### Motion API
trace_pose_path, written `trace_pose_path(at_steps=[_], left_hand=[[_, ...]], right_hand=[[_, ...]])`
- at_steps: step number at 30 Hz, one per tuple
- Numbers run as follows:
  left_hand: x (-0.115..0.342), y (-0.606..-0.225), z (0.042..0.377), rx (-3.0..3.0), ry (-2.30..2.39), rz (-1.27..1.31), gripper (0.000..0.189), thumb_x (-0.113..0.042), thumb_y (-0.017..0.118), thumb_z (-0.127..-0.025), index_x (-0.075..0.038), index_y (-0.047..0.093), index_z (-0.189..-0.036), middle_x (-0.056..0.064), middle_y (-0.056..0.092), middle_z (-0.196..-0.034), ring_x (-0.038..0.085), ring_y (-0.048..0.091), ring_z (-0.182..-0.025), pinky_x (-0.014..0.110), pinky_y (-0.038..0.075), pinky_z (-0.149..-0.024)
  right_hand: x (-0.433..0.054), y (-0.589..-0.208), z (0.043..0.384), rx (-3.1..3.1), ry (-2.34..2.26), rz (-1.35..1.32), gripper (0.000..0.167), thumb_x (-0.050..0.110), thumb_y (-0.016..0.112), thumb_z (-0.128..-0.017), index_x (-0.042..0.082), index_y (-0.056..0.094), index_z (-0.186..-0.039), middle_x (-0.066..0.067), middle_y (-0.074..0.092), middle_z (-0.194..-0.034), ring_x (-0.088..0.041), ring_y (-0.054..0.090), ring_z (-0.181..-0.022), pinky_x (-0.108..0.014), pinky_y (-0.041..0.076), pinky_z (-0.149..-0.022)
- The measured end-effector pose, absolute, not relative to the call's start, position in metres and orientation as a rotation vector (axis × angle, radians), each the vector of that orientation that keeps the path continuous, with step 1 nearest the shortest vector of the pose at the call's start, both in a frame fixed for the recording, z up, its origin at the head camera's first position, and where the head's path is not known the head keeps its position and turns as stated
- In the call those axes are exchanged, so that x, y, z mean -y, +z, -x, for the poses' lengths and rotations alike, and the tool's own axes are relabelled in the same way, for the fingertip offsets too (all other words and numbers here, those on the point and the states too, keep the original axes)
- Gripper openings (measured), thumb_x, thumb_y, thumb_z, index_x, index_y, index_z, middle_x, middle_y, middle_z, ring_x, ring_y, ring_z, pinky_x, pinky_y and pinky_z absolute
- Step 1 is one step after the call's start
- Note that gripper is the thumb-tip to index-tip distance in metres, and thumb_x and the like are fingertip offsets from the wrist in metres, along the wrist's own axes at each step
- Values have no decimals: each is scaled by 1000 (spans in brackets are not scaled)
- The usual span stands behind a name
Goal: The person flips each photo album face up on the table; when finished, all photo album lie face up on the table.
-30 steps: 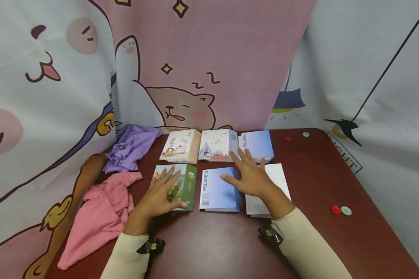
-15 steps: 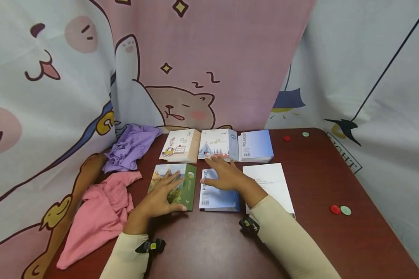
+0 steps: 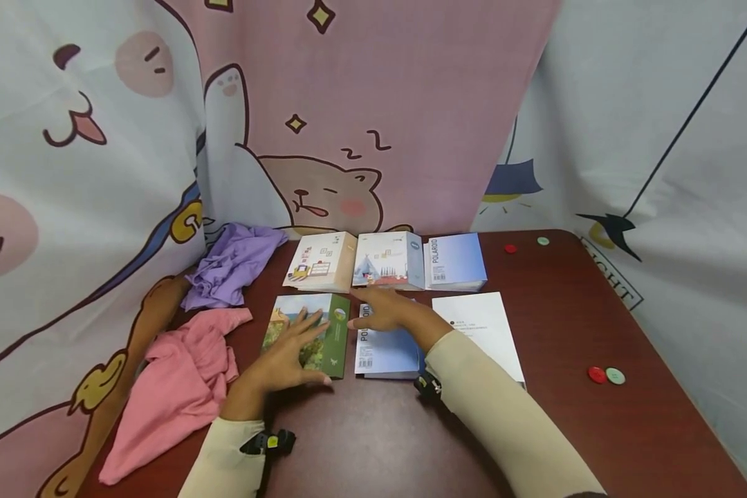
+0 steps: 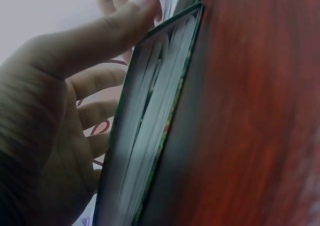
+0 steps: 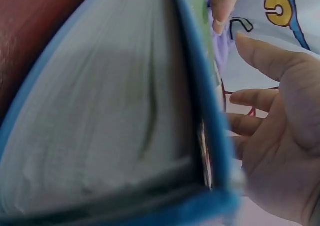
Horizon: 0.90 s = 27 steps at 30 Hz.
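My left hand (image 3: 286, 356) lies with spread fingers over the green landscape-covered photo album (image 3: 337, 339), front left. In the left wrist view the thumb (image 4: 110, 38) reaches along the album's top edge, and its page edges (image 4: 155, 100) face the camera. My right hand (image 3: 382, 311) is over the upper part of the front blue POLAROID album (image 3: 386, 356), fingers extended left toward the green one. In the right wrist view that blue album (image 5: 215, 121) fills the foreground, with the right fingers (image 5: 250, 95) beyond its cover, pinching nothing. A white album (image 3: 482, 318) lies under the right forearm.
Behind stands a row of albums: a cream one (image 3: 320, 259), a white one with a tent picture (image 3: 380, 259) and a blue one (image 3: 457, 256). Purple cloth (image 3: 233, 263) and pink cloth (image 3: 180, 380) lie left. Red buttons (image 3: 597, 375) and green buttons (image 3: 615, 375) sit right.
My right hand has swept left from between the back blue and white albums to over the front blue album. The white album's near right corner has shifted slightly right. My left hand stays put.
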<state>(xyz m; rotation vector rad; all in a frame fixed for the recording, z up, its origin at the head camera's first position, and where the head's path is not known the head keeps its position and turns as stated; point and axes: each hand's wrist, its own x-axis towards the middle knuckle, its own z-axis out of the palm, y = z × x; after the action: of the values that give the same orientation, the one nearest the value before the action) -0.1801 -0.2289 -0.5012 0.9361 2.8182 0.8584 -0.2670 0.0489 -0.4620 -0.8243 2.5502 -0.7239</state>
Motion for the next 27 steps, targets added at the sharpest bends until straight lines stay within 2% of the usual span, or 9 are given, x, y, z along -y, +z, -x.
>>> trace_pose_path(at_steps=[4, 13, 20, 22, 27], left_hand=[[229, -503, 181, -2830, 857, -961, 112, -42, 102, -72, -6, 50, -164, 24, 34, -176, 60, 18, -164, 90, 8, -121], [230, -508, 182, -2818, 935, -1021, 111, -45, 102, -69, -3, 54, -159, 28, 38, -173, 64, 21, -161, 93, 9, -117], [228, -506, 181, -2824, 846, -944, 106, -44, 102, -73, -4, 55, -159, 22, 36, -176, 57, 19, -165, 89, 9, -123], [230, -514, 184, -2827, 878, -941, 105, -51, 100, -75, -7, 56, -160, 18, 36, -177, 54, 19, -167, 88, 7, -124], [230, -512, 184, -2840, 902, -934, 101, -48, 99, -76, -6, 57, -159, 16, 40, -176, 50, 22, -167, 85, 10, -126]], right_hand=[[-45, -466, 273, -2524, -742, 826, 81, 44, 73, -105, 12, 38, -171, -12, 44, -175, -33, 41, -163, -53, 35, -133], [-35, -474, 277, -2504, -675, 803, 79, 42, 74, -104, 13, 41, -170, -12, 43, -175, -34, 38, -164, -54, 34, -134], [-31, -479, 276, -2513, -668, 779, 79, 42, 75, -104, 16, 41, -170, -12, 44, -174, -35, 39, -164, -55, 34, -133], [-31, -479, 277, -2512, -676, 774, 79, 42, 75, -103, 15, 42, -170, -12, 44, -174, -36, 39, -164, -56, 34, -133], [-31, -479, 277, -2511, -732, 786, 79, 38, 79, -101, 15, 45, -168, -12, 47, -172, -35, 42, -162, -54, 37, -132]])
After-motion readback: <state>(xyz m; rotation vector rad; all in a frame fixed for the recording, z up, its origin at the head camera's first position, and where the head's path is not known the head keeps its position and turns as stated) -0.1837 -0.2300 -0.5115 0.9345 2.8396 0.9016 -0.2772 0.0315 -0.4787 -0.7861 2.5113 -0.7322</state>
